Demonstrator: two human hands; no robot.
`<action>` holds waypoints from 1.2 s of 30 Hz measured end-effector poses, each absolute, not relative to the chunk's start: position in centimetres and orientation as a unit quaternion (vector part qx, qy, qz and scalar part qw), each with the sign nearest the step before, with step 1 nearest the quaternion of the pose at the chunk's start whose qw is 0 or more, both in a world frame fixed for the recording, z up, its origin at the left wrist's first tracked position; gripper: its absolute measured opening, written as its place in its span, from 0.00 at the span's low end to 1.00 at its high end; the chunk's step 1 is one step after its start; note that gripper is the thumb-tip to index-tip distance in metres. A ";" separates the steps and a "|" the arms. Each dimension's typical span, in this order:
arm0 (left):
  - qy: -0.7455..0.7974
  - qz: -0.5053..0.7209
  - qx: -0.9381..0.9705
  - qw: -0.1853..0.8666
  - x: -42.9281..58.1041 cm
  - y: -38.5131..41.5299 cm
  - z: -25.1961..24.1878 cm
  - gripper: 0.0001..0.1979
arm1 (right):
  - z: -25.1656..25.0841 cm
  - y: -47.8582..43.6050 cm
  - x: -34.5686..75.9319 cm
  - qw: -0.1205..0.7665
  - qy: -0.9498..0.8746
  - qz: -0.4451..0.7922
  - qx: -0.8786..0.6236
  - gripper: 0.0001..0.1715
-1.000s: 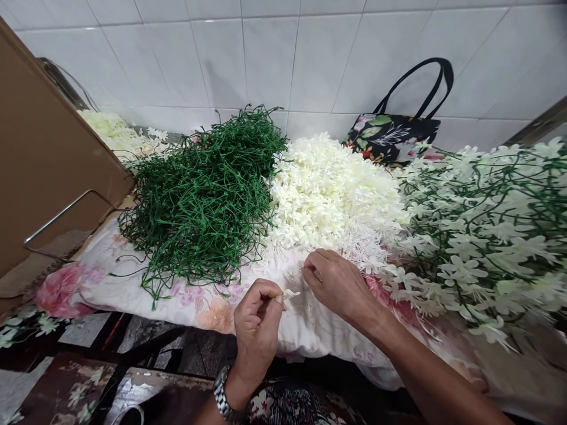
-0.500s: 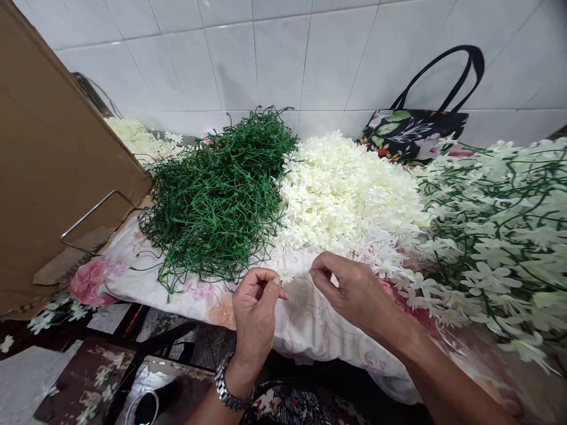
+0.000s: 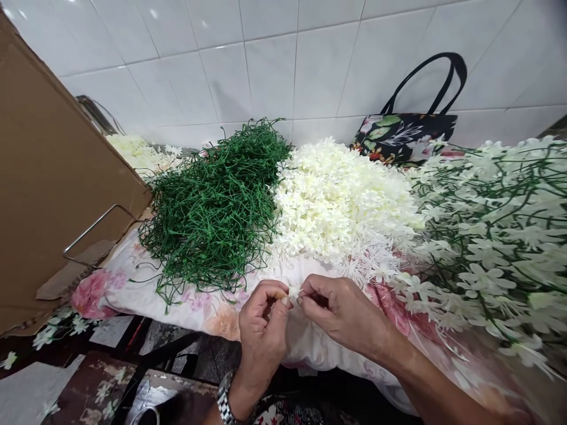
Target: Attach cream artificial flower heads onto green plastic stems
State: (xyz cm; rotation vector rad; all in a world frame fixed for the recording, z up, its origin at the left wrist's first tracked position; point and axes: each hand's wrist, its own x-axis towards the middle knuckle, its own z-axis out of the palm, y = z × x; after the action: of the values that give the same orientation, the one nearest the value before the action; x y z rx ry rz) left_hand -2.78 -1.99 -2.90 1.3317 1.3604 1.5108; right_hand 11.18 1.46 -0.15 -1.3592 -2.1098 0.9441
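Pinching at centre: a flower (image 3: 293, 291) is held between both sets of fingertips, left hand (image 3: 263, 327) and right hand (image 3: 343, 310) closed on it, just above the cloth (image 3: 133, 289) edge. Step is judged as two-handed work on that flower. Fine fingertip alignment is called for next, with little travel. Stems (image 3: 217, 200) are heaped left and sprays (image 3: 491, 236) crowd the right. Room is left only toward the body.

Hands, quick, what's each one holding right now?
Left hand: pinched shut on a small white flower.
Right hand: pinched shut on the same flower from the other side.
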 end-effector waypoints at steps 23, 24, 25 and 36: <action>0.455 0.580 0.340 0.583 -2.4 -1.9 -2.9 0.04 | -2.8 -0.7 11.6 0.387 -0.834 0.158 -0.361 0.06; 0.445 0.593 0.323 0.588 -2.2 -2.0 -2.9 0.05 | -2.9 -0.8 11.5 0.399 -0.828 0.158 -0.359 0.05; 0.435 0.603 0.307 0.594 -2.0 -2.1 -2.9 0.05 | -2.9 -0.9 11.5 0.411 -0.823 0.157 -0.358 0.05; 0.449 0.563 0.313 0.619 -1.8 -2.8 -3.2 0.06 | -3.2 -1.6 11.5 0.452 -0.798 0.129 -0.377 0.07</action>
State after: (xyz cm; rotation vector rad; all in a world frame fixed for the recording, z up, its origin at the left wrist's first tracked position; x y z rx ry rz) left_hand -1.81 -2.79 -3.16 0.7211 1.0324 1.2962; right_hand 11.54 -1.55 -3.23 -0.9311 -1.9707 0.3185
